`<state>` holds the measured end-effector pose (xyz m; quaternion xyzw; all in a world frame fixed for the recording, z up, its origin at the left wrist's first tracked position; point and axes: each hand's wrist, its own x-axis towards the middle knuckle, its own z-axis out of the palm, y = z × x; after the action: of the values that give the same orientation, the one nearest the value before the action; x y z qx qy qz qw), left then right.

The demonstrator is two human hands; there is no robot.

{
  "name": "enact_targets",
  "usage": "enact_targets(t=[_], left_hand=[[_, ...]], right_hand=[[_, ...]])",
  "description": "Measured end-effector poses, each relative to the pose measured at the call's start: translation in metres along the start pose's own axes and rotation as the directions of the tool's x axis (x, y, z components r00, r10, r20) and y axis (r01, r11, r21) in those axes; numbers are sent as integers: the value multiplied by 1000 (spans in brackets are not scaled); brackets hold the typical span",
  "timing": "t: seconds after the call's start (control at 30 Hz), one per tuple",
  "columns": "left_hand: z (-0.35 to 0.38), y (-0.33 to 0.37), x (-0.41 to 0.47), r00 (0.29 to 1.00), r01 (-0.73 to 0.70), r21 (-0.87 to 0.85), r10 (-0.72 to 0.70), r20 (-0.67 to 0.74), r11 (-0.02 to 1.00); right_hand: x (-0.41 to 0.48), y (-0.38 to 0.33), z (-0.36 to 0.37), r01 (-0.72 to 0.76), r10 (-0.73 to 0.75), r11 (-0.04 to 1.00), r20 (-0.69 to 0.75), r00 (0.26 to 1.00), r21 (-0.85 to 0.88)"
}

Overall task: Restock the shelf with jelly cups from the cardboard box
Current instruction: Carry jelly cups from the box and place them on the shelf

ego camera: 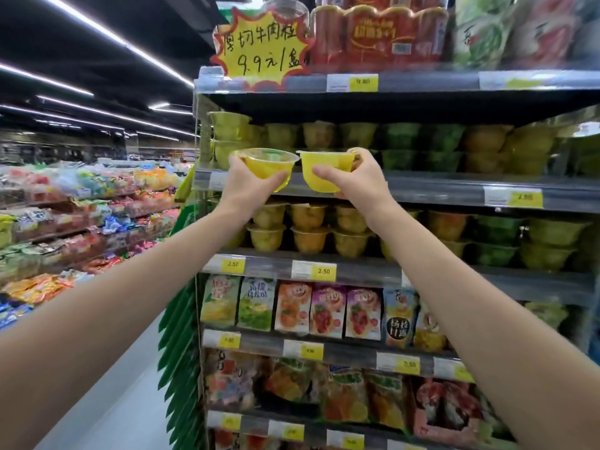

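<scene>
A tall metal shelf with grey rails fills the right side of a shop aisle. To its left, open bins of bright wrapped sweets run into the distance under strip lights. The top level carries glossy red packs and a spiky yellow paper sign with handwritten characters. The two levels below are packed with stacked cups, round clear plastic bowls of yellow, green and orange jelly in two layers. Lower levels hold flat, shiny bags printed with fruit. Small yellow price tags dot the rails.

Two bare forearms reach up from the bottom corners. The left hand grips the left cup from below, thumb curled across its near wall. The cup tilts so its clear film lid shows. The right hand pinches the right cup, thumb pressed on the near wall and fingers behind the rim. This cup sits nearly upright. Both are smooth, tapered bowls of yellow jelly, held side by side in the air in front of the upper jelly level's rail. Their rims are very close; I cannot tell if they touch.
</scene>
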<state>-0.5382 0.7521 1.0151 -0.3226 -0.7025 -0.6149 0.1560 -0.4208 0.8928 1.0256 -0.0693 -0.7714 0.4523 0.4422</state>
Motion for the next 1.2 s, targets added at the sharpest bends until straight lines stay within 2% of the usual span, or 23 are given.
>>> enact_targets(t=[0.3,0.5,0.67,0.93,1.2], left_hand=[[24,-10,78,994,-95,40,97,-41,995],[40,-21,108,992,-116,169,124,-40,979],[47,-34,119,993,-80,306,102,-55,949],[45,-40,119,988,-49,376,100,-117,925],[36,-44,118,987,-45,478,111,-112,877]], right_hand=[[68,8,17,92,-92,996,-33,995,-1],[106,18,20,129,-129,992,-31,991,2],[133,22,28,117,-116,992,-33,993,38],[166,20,67,20,-28,990,61,998,140],[179,18,100,-11,-7,991,135,991,137]])
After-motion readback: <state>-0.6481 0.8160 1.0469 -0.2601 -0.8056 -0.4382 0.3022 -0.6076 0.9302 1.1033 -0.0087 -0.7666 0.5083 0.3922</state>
